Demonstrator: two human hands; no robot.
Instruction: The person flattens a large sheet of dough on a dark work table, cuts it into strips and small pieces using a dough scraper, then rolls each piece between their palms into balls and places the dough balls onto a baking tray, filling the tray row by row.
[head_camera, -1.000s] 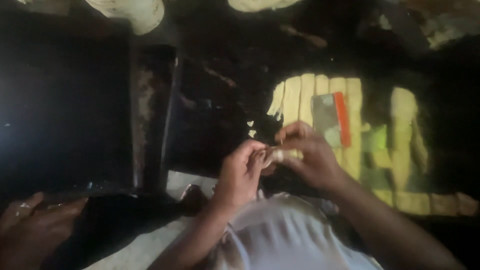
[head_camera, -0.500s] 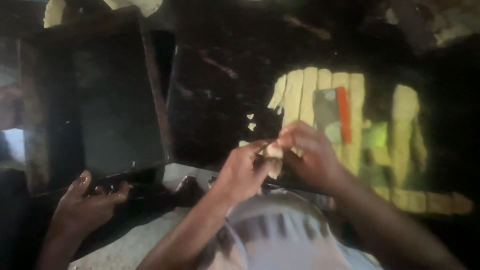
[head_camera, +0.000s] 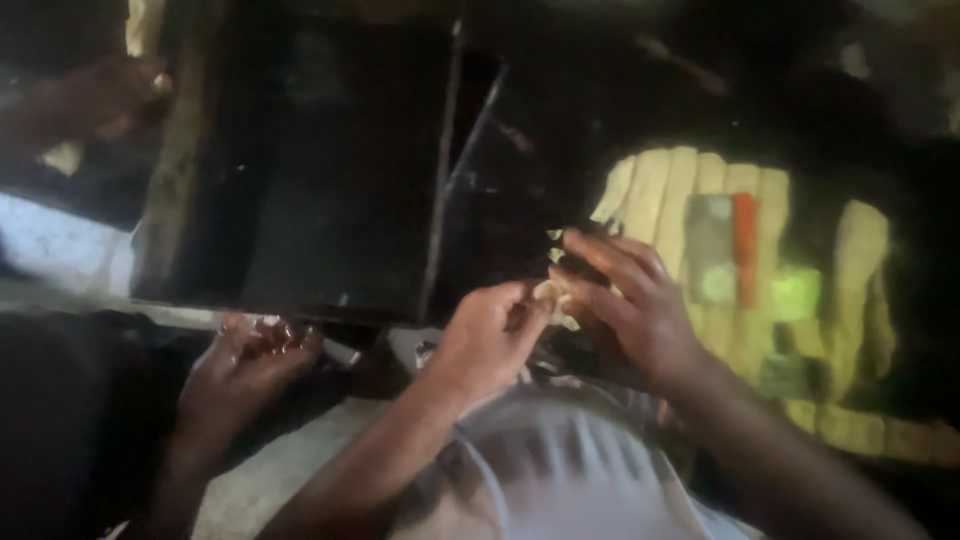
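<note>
Fingertips (head_camera: 545, 296) of both hands meet on a small pale piece (head_camera: 552, 294), pinching it between them; the view is too blurred and dim to tell what the piece is made of. From the left, the left hand (head_camera: 490, 335) closes thumb and forefinger on it, its other fingers curled under. On the right, the right hand (head_camera: 628, 300) lies over it with the fingers long and slightly fanned, their tips touching the same piece. The piece sits at the near right corner of a dark tray (head_camera: 300, 170) and just left of a row of pale yellow strips (head_camera: 680, 200) lying side by side on the dark surface. Among those strips lies a small flat pack (head_camera: 725, 250) with an orange stripe. To the near left, another person's hand (head_camera: 245, 365) rests with bent fingers at the tray's near edge. A further hand (head_camera: 110, 95) shows at the far left, beyond the tray.
</note>
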